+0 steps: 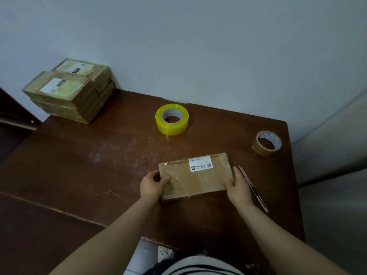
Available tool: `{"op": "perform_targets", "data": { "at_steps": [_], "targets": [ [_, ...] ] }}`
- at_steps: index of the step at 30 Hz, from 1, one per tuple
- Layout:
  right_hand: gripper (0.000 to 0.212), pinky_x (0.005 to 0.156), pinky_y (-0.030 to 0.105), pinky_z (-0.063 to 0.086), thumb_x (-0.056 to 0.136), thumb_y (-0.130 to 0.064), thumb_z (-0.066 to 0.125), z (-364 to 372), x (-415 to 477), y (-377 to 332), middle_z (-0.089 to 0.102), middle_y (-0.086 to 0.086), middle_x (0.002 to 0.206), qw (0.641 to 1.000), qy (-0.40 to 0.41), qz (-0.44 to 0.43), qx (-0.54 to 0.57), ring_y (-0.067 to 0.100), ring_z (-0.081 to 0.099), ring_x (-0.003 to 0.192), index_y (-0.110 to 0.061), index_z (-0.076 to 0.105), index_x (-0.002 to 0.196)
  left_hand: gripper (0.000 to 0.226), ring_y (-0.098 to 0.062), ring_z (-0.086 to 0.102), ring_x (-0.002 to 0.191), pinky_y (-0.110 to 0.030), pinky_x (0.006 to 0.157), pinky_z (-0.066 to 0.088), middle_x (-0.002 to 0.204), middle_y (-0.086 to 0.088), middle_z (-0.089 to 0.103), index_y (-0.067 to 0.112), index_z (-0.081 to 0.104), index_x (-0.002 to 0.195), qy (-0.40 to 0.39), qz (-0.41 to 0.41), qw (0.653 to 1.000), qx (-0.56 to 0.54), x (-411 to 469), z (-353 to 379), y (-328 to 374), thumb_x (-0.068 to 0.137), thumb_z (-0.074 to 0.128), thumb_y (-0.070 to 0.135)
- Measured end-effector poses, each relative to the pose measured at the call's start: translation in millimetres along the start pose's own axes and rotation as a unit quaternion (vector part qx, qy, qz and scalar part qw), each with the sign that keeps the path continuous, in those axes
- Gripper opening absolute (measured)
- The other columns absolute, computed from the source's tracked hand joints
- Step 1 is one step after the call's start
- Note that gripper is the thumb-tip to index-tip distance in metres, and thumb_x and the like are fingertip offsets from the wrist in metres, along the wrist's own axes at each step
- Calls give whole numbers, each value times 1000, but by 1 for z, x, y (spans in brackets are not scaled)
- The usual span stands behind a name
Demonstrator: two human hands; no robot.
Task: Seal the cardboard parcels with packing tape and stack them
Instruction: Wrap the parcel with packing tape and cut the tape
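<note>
Grip came from both ends. Your left hand [152, 185] clasped the parcel [195, 175] at its 9 o'clock end, thumb lying on the top face and fingers curled round the edge. Your right hand [238, 187] held the 3 o'clock end the same way, thumb on top and fingers wrapped down the side. The parcel lay flat on the table [99, 155], label up, at the near middle in front of you.

Holding both short ends looked like the way to keep so flat a box level for a lift or a turn. Glossy film showed across its top, so I judged it taped on that face at least; its underside was hidden.

From the parcel, the stack [69, 92] of wrapped parcels sat well apart at 10 o'clock, against the wall. A yellow roll [172, 119] stood at 12 o'clock and a brown roll [267, 143] at 2 o'clock, both apart from the box.

A cutter [253, 187] lay just beside your right hand at 3 o'clock, close enough to be nudged by your wrist. The path toward 10 o'clock ran over bare tabletop, and the yellow roll sat to the right of that line.
</note>
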State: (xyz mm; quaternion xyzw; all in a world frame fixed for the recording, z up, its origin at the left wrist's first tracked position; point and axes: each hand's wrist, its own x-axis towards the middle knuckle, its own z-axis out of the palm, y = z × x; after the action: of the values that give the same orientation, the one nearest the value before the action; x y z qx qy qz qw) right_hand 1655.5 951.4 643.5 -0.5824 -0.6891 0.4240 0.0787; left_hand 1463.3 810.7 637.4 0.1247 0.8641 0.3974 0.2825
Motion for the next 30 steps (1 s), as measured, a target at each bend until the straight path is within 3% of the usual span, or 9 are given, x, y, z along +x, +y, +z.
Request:
{"op": "perform_targets", "data": {
  "at_steps": [3,4,6,8,11,14,20,30],
  "targets": [
    [60,118,38,-2,103,-33,34,12,-8,1,-2,-3,162,971,-6,-118,-208,16,-8,148,-24,4,154,54,-24,42,132,-31,106,34,141,-9,47,8,44,140,23,102,991,84,-8,-2,-11,93,59,29],
    [60,116,38,-11,103,-38,28,17,-10,1,-12,-6,160,958,-29,-146,-246,13,-17,146,-26,-3,153,56,-22,27,142,-29,114,22,151,-8,35,9,36,146,26,169,974,146,-12,-3,-15,97,51,32],
    [59,110,40,-22,103,-45,16,27,-14,1,-27,-10,152,934,-79,-166,-305,8,-30,139,-26,-14,150,60,-13,-3,146,-25,117,-5,160,-1,12,14,18,152,-25,300,908,293,-18,-1,-24,101,33,43],
    [58,106,43,-28,102,-48,8,31,-14,1,-34,-10,146,913,-105,-161,-359,7,-35,135,-25,-22,145,75,-11,-20,142,-26,113,-20,158,4,-9,18,0,152,-84,337,849,398,-25,2,-31,93,8,63],
    [56,106,45,-30,100,-49,2,32,-14,4,-37,-8,144,894,-111,-160,-403,10,-37,135,-24,-28,140,89,-13,-30,138,-28,110,-26,153,2,-23,16,-12,150,-86,335,816,462,-26,7,-33,82,-5,73],
    [57,107,44,-30,100,-50,2,32,-16,7,-38,-7,145,895,-115,-163,-400,11,-37,135,-24,-29,139,84,-14,-31,136,-27,109,-27,150,0,-26,14,-12,150,-81,322,809,485,-25,10,-33,90,7,69],
    [57,106,42,-31,100,-50,4,33,-16,5,-38,-7,144,895,-114,-169,-396,9,-38,133,-25,-30,138,90,-15,-40,129,-26,102,-33,148,-2,-30,12,-20,145,-89,311,800,505,-25,10,-33,80,-2,72],
    [57,105,42,-31,100,-51,4,34,-15,7,-40,-6,144,898,-110,-175,-389,12,-40,132,-26,-31,137,88,-17,-43,130,-30,105,-32,144,-2,-39,14,-30,138,-103,308,799,507,-28,10,-33,81,4,72]
  ]
}}
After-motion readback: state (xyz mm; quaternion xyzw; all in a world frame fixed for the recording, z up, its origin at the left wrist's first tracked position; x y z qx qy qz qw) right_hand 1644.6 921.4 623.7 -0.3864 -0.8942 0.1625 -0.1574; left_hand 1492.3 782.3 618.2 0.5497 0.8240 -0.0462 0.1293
